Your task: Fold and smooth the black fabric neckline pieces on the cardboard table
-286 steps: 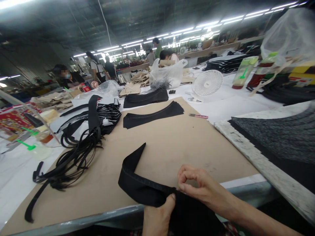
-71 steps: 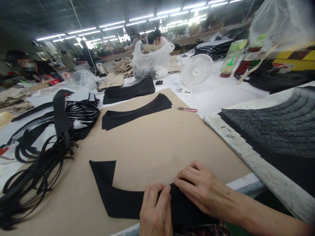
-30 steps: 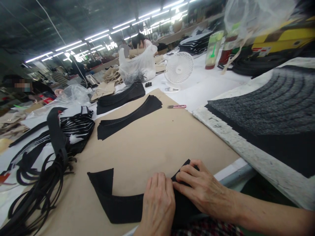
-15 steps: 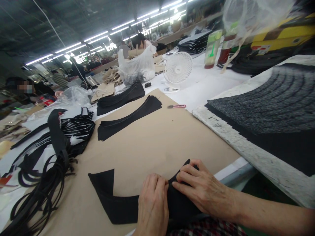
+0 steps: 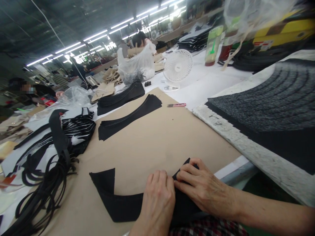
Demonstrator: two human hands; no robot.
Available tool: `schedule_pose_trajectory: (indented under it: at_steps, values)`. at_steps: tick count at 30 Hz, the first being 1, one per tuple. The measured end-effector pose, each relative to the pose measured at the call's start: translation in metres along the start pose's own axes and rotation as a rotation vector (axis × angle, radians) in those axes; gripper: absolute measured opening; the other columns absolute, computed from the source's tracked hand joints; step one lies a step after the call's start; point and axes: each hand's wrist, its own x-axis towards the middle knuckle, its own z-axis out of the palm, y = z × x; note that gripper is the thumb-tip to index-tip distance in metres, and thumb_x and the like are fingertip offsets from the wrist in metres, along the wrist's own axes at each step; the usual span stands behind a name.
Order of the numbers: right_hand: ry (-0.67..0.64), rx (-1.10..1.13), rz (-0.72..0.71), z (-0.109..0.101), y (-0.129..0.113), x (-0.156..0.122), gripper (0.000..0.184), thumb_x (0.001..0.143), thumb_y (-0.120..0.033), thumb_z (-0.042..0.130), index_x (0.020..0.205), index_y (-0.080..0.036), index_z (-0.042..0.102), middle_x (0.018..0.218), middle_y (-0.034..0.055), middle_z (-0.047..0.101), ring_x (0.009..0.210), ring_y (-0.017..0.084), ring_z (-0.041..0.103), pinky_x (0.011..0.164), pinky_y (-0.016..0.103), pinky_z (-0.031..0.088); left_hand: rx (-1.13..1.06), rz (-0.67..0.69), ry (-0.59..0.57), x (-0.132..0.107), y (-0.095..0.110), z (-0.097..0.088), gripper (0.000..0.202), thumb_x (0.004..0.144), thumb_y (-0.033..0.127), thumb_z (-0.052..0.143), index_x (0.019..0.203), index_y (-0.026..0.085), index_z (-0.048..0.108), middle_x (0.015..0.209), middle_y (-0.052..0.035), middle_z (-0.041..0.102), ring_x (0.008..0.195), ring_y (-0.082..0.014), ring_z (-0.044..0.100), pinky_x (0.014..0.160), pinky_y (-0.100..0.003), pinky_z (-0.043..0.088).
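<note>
A curved black fabric piece [image 5: 123,206] lies near the front edge of the tan board [image 5: 152,144], its left end folded over. My left hand [image 5: 158,198] presses on its middle with the fingers bent and close together. Beside it, my right hand [image 5: 203,186] has its fingers curled onto the upper edge of the same piece, toward its right end. The two hands almost touch, and the fabric beneath them is hidden.
Stacked curved black pieces [image 5: 130,118] lie farther up the board, near pink thread snips [image 5: 176,105]. A white fan [image 5: 178,67] stands behind. Black straps [image 5: 49,183] hang at left. Layered grey-black sheets [image 5: 268,108] rest on a pale board at right.
My left hand has slid slightly right along the black fabric, closer to my right hand. My right hand stays in nearly the same place.
</note>
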Motion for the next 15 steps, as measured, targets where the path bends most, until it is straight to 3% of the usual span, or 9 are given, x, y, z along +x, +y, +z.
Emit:
schedule_pose_trajectory:
  at_steps: [6, 15]
  values:
    - [0.009, -0.002, -0.001, 0.001, 0.000, -0.001, 0.021, 0.092, -0.010, 0.043, 0.097, -0.017, 0.062, 0.087, 0.0045, 0.060, 0.086, 0.020, 0.047, 0.087, 0.043, 0.028, 0.087, 0.030, -0.026, -0.002, 0.004, 0.000, 0.030, 0.068, -0.007, 0.041, 0.083, 0.016, 0.052, 0.080, -0.0059, 0.055, 0.073, -0.0229, 0.053, 0.067, -0.039, 0.051]
    - [0.017, -0.001, 0.000, -0.001, 0.000, 0.000, 0.023, 0.093, -0.012, 0.043, 0.104, -0.017, 0.062, 0.087, 0.0048, 0.060, 0.086, 0.020, 0.047, 0.088, 0.042, 0.027, -0.121, -0.106, 0.102, -0.013, 0.002, 0.017, 0.030, 0.075, -0.007, 0.036, 0.084, 0.019, 0.046, 0.081, -0.0044, 0.051, 0.074, -0.0213, 0.049, 0.069, -0.037, 0.047]
